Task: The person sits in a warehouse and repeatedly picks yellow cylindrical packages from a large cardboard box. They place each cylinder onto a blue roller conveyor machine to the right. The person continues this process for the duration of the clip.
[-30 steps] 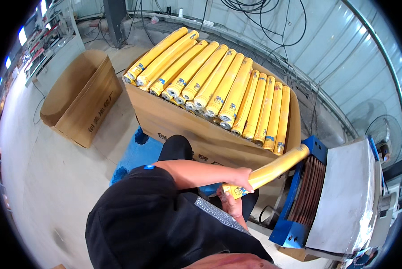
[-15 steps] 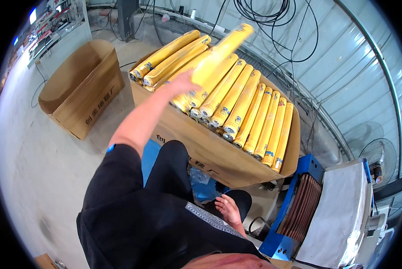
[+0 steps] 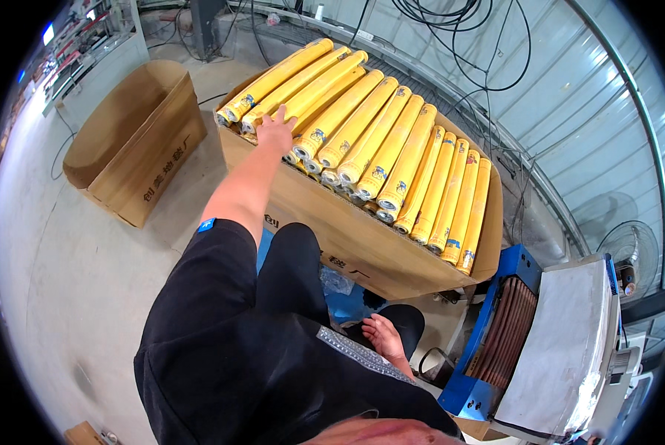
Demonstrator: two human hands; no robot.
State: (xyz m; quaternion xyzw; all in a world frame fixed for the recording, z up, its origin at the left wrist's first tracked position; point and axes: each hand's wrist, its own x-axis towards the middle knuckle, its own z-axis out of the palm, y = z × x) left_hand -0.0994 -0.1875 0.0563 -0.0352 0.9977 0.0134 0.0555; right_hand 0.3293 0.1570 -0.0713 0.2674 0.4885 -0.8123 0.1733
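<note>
Many long yellow tubes (image 3: 377,135) in printed wrapping lie side by side in an open brown cardboard carton (image 3: 347,239), beyond and rightward of the left hand's (image 3: 276,136) spread, empty-looking fingers, long axes slanting away from them. I can't tell whether that nearer hand touches one. Well apart, the right hand (image 3: 386,337) is half-curled, holding nothing visible.

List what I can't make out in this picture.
Head view:
Left hand: palm hidden by its back.
Yellow tubes: lower layers hidden by the top row and tube carton.
Open carton: floor hidden by its near wall.
Cardboard box, lower left: cut off by the lower edge.
</note>
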